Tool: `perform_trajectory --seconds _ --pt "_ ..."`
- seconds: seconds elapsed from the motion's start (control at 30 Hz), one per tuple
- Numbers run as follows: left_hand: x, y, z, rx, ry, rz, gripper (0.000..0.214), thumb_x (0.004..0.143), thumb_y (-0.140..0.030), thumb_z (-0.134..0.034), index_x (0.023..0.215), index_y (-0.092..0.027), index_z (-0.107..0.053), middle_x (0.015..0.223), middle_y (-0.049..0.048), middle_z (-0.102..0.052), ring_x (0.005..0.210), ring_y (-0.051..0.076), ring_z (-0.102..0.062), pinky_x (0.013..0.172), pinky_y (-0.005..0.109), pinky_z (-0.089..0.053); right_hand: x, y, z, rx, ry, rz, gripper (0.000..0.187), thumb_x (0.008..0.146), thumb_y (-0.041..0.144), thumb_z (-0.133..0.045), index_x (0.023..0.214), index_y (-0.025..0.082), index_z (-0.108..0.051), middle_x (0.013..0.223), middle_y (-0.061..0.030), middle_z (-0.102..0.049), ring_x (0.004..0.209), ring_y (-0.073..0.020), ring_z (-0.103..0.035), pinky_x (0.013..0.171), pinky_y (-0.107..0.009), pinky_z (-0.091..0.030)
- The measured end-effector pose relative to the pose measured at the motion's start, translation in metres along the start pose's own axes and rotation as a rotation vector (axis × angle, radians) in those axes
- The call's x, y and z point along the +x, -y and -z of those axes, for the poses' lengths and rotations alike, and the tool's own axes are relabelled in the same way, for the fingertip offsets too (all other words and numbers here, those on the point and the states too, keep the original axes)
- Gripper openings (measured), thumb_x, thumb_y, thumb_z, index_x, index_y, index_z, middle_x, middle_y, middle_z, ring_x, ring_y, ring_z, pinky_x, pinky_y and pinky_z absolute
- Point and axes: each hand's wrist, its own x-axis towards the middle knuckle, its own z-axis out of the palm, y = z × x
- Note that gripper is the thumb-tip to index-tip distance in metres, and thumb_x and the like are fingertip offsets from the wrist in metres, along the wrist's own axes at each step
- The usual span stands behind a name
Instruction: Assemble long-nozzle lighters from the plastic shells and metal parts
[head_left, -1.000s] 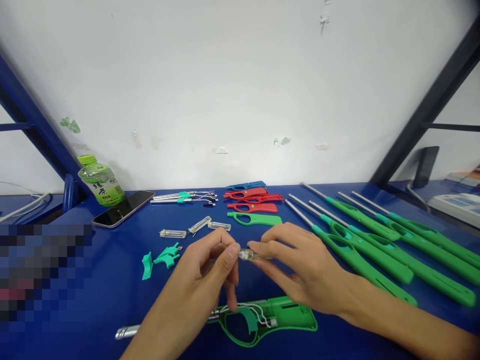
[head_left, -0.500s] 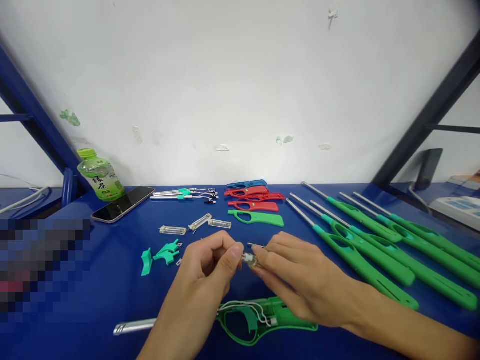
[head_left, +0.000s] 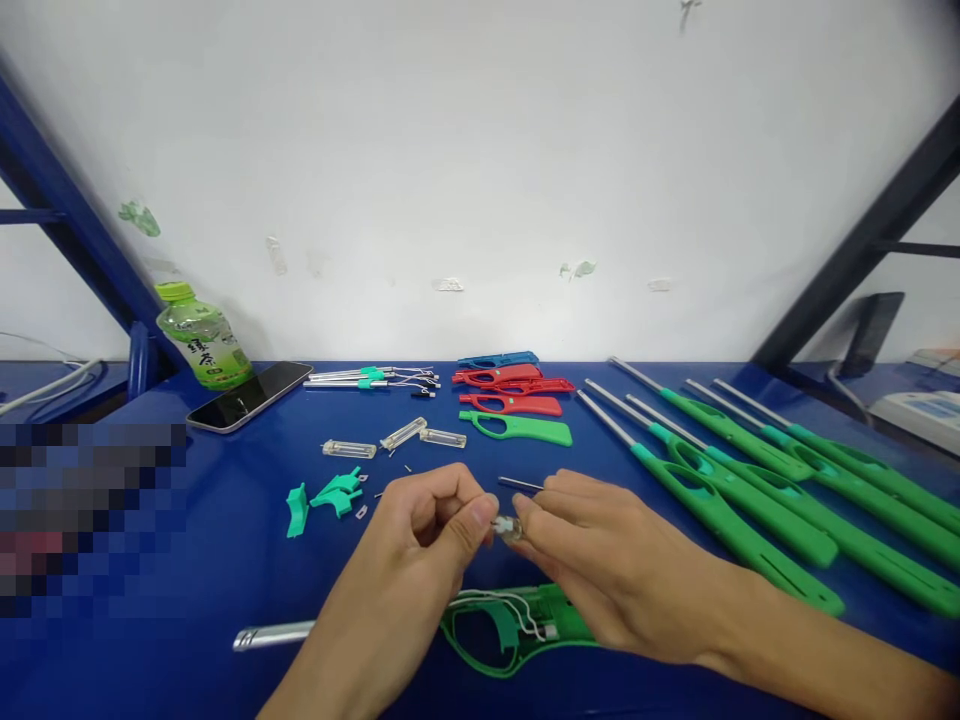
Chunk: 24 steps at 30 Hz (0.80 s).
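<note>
Two hands meet over one small clear capsule

Starting at the far left, a green-capped bottle (head_left: 204, 338) stands on the blue table (head_left: 187, 560), with a dark-screened phone (head_left: 251, 397) lying just beside it! Moving across, here's a silver tube (head_left: 274, 636) down at the front, pointing out to the left from under the forearm, and above it some mint-green pieces (head_left: 337, 492). Further back lies a bundle of thin metal tubes (head_left: 360, 380) with wires at their right ends, and in front of those, three clear cases (head_left: 349, 450) rest on the table

Now the action! The left hand (head_left: 420, 565) comes in with thumb and forefinger pinching the left end of the clear capsule (head_left: 507, 527), which sits up between the two hands, above the table. Below it, an open green shell (head_left: 571, 622) lies with white wires running through it. Behind, blue, red and green handle shells (head_left: 517, 404) lie in a loose column, and a slim metal rod (head_left: 520, 484) shows beside the right hand (head_left: 615, 565); whether it's gripped or lying there, you can't tell. That right hand has its fingers closed around the capsule's other end, its thumb largely hidden

And out right, six long green lighters (head_left: 735, 530) lie slanted, silver tips pointing away
</note>
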Motion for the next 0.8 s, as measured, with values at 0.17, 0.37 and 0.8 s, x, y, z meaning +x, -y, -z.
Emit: perform_trajectory --seconds 0.17,0.37,0.8 --pt "0.003 0.0 0.004 -0.075 0.087 0.069 0.044 0.09 -0.058 -0.074 0.073 -0.021 -0.058 0.045 -0.0115 -0.032 0.037 0.004 -0.018 0.037 0.017 -0.013 0.0 -0.001 0.002 -0.028 0.041 -0.005 0.024 0.106 0.008 -0.043 0.091 0.02 -0.058 0.076 -0.0001 -0.057 0.067 -0.0174 -0.04 0.064 -0.031 -0.034" --pt "0.002 -0.01 0.003 -0.104 0.065 0.062 0.043 0.094 -0.059 -0.07 0.075 -0.021 -0.061 0.047 -0.0107 -0.034 0.038 0.004 -0.02 0.038 0.018 -0.014 0.005 -0.002 0.021 -0.043 -0.018 -0.097 0.02 0.112 0.026 -0.053 0.1 0.019 -0.068 0.076 0.0003 -0.06 0.069 -0.0178 -0.05 0.069 -0.032 -0.039" --pt "-0.017 0.03 -0.003 0.849 -0.032 -0.493 0.02 0.105 -0.028 -0.057 0.105 -0.03 -0.076 0.1 0.0004 -0.075 0.09 0.02 -0.068 0.083 0.034 -0.057 -0.07 0.027 0.005 0.259 -0.274 -0.631 0.015 0.109 0.025 -0.064 0.117 0.034 -0.072 0.107 0.0064 -0.077 0.098 -0.012 -0.072 0.087 -0.022 -0.055"
